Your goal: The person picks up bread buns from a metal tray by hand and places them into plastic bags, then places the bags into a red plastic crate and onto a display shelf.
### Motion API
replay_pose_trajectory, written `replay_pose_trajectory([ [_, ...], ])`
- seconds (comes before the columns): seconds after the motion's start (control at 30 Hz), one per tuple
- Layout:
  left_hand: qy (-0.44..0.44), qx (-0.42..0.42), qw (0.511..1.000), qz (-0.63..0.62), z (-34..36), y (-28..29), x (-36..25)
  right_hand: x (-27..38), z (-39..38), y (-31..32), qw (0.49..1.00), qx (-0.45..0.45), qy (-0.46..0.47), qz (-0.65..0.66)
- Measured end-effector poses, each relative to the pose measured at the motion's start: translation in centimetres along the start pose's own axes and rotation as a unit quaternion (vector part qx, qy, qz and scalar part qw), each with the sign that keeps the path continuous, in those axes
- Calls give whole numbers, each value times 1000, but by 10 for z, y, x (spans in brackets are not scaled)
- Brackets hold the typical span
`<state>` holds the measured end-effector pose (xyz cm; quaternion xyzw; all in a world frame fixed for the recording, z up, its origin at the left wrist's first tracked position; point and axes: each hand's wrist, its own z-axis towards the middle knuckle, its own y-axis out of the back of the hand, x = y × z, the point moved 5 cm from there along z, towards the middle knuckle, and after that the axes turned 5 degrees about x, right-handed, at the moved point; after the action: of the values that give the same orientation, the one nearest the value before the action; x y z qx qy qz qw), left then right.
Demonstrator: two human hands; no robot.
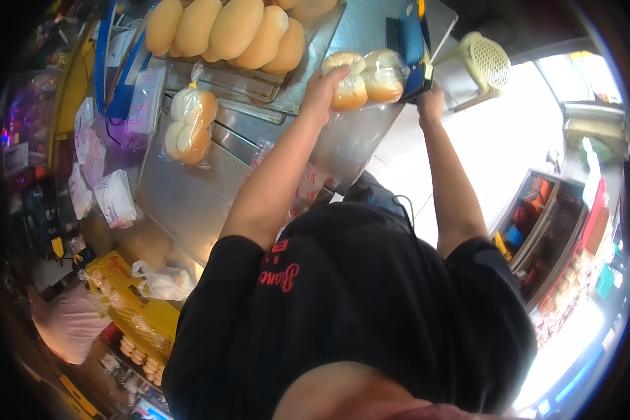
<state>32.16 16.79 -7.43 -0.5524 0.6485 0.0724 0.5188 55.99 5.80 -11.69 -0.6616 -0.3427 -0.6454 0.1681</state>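
Observation:
Near the top centre, my left hand [322, 94] grips a clear bag of white-and-golden bread rolls [369, 82] by its left end. At the bag's right end, my right hand [430, 103] has its fingers curled beside a blue-and-black tabletop device [411, 38], possibly a bag sealer; what they hold is hidden. Another bagged cluster of rolls [189, 126] lies on the steel surface to the left. Several oval buns [232, 35] sit on metal trays [283, 91] at the top.
A steel counter [360, 136] runs under my arms. Plastic bags [115, 199] and blue straps [115, 56] are at left, a yellow crate [112, 280] at lower left. A cream plastic stool [484, 63] stands beyond the counter's right edge, an open box of items [521, 231] at right.

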Motion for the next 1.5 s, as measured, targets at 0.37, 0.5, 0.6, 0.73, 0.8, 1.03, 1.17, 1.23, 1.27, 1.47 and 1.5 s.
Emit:
replay_pose_trajectory([
  [0.37,-182,-41,982,-40,-155,40,-45,137,-145,-73,883,418,-61,204],
  [0.5,-214,-89,972,-40,-213,57,-38,185,-168,-133,804,495,-56,325],
  [0.6,-184,-4,952,-246,-262,66,-37,213,-201,-154,703,579,-64,409],
  [0.73,-241,-132,943,-185,-336,105,-21,247,-262,-199,595,714,-23,367],
  [0.8,-250,-281,926,-39,-396,120,-11,241,-283,-228,642,710,-75,280],
  [1.03,-392,-602,561,411,-539,66,15,214,-429,-285,581,780,-210,94],
  [1.17,-491,-679,546,8,-600,89,79,215,-539,-287,437,888,-134,47],
  [1.23,-517,-625,567,-147,-607,88,116,209,-584,-278,251,958,-123,63],
  [1.27,-529,-583,592,-173,-604,84,132,200,-599,-276,214,974,-68,26],
  [1.47,-278,-714,641,52,-636,-24,136,173,-651,-230,-28,996,82,-17],
  [1.5,-270,-748,599,93,-636,-29,133,183,-655,-218,-14,997,73,3],
])
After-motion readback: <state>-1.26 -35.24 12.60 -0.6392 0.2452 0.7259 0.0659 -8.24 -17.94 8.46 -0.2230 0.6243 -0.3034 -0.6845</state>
